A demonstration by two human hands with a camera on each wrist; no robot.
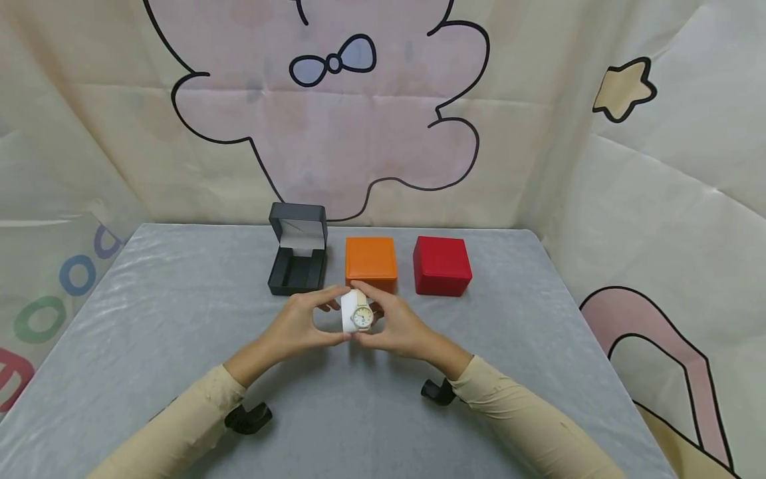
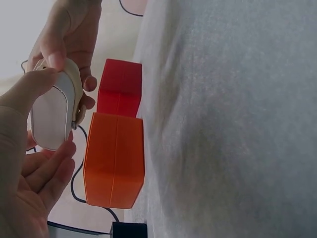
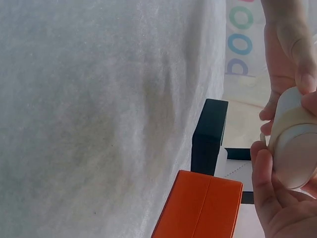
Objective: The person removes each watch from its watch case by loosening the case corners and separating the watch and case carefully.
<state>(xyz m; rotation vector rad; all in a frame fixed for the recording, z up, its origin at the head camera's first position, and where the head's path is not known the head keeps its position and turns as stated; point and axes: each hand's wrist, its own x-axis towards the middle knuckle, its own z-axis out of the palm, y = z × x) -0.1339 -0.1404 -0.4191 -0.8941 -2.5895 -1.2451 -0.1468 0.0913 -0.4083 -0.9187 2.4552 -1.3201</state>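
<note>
A wristwatch (image 1: 362,317) with a pale round dial and a cream strap is wrapped round a white watch cushion (image 1: 348,313), held above the table in front of the boxes. My left hand (image 1: 299,324) pinches the cushion from the left, thumb below and fingers above in the head view. From the other side my right hand (image 1: 399,326) grips it near the watch, thumb and fingertips at its edges. The left wrist view shows the smooth end of the cushion (image 2: 49,116) between the hands. Part of the strap (image 3: 292,119) shows in the right wrist view; the dial is hidden there.
A black box (image 1: 299,269) stands with its lid raised at the back left. Beside it are a closed orange box (image 1: 371,258) and a closed red box (image 1: 441,266). Grey cloth covers the table (image 1: 371,419), with printed curtains (image 1: 520,153) behind and at the sides.
</note>
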